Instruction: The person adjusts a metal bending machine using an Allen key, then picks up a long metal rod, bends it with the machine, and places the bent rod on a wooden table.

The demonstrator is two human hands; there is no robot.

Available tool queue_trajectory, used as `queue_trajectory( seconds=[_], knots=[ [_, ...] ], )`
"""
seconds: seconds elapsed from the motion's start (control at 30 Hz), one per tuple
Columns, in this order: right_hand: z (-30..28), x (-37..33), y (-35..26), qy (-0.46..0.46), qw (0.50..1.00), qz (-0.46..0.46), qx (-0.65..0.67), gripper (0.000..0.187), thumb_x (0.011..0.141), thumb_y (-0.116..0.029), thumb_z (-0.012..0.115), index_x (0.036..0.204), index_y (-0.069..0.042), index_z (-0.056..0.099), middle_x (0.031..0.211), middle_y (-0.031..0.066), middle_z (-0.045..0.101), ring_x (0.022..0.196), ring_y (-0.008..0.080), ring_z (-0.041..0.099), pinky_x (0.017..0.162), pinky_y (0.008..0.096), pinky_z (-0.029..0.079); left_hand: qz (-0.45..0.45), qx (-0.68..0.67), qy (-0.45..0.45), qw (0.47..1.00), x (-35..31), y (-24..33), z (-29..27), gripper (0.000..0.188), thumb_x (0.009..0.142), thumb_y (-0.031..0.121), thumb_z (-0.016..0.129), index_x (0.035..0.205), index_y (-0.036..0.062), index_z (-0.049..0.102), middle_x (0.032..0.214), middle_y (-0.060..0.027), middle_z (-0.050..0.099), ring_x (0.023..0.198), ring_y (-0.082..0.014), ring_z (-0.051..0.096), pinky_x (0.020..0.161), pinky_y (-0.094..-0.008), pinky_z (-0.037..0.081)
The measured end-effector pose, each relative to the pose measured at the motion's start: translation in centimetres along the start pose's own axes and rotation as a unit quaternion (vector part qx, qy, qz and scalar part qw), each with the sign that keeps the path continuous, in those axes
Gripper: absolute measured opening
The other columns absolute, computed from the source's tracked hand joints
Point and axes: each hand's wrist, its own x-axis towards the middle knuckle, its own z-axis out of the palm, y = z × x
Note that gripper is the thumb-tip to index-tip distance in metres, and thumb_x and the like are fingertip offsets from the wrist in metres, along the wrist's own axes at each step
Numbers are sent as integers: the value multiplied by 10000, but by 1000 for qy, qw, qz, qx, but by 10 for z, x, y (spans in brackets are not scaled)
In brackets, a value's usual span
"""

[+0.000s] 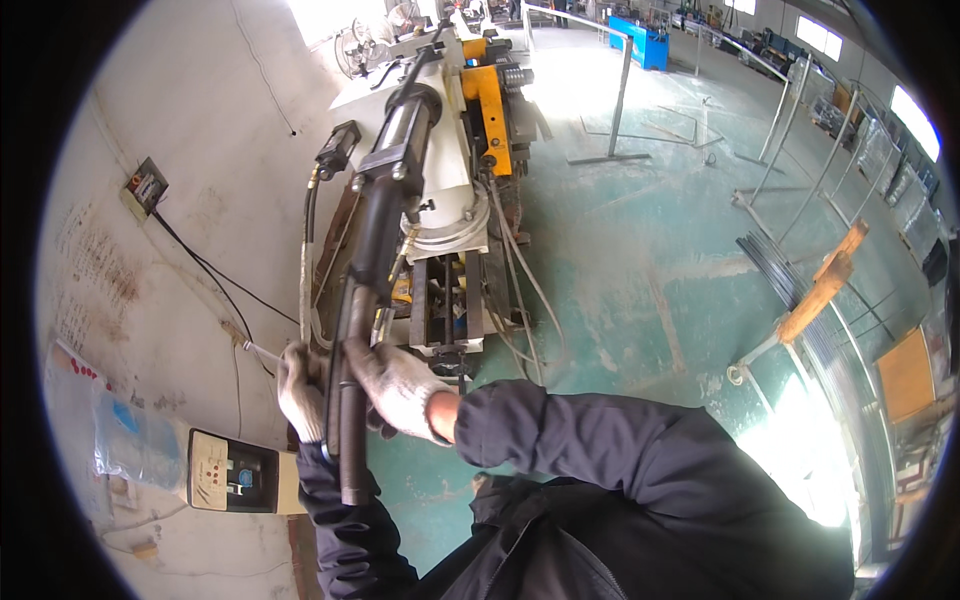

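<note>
A long dark metal cylinder [375, 235] reaches toward me from a cream-coloured machine [445, 150], ending in a dark tube [353, 440] in front of my body. My right hand [400, 388], in a whitish work glove, is wrapped round this tube from its right side, thumb on top and some fingers hidden beneath. On the tube's left, my gloved left hand [303, 390] is closed. From its far side sticks out a slim silver tool [263, 352], its kind not clear. A thin dark rod [335, 375] runs close beside the tube, between my hands.
Hoses [525, 290] hang beside the machine toward the green floor [620, 290]. A water dispenser [235, 472] stands by the stained wall [200, 230] at left. Metal rails [620, 95], long bars [775, 275] and a wooden piece [825, 285] are at right.
</note>
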Motion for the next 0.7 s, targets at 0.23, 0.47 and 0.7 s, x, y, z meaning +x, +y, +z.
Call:
queue_trajectory(
  seconds=[0.23, 0.47, 0.7],
  knots=[
    [-104, -2, 71, -142, 949, -125, -253, 503, 1076, -506, 716, 1310, -60, 730, 1037, 205, 785, 948, 421, 764, 866, 516, 603, -190, -229, 161, 941, -141, -113, -59, 265, 1192, 316, 596, 1064, 90, 647, 778, 10, 466, 614, -130, 432, 569, -334, 410],
    [-257, 36, 145, -167, 882, 51, -437, 514, 1068, -479, 720, 1331, -38, 706, 1167, 259, 802, 1091, 481, 771, 928, 576, 592, -283, -96, 79, 951, -155, -206, 205, 319, 1203, 320, 618, 1242, 4, 625, 820, -18, 550, 658, -174, 543, 607, -329, 506],
    [-425, 97, 66, 83, 970, -16, -226, 413, 1052, -220, 744, 1412, -27, 676, 1114, 247, 819, 1026, 422, 816, 903, 471, 646, -287, -80, -123, 947, 15, -153, 461, 362, 1200, 402, 650, 1197, 42, 694, 792, 18, 589, 651, -100, 531, 568, -277, 442]
  ],
)
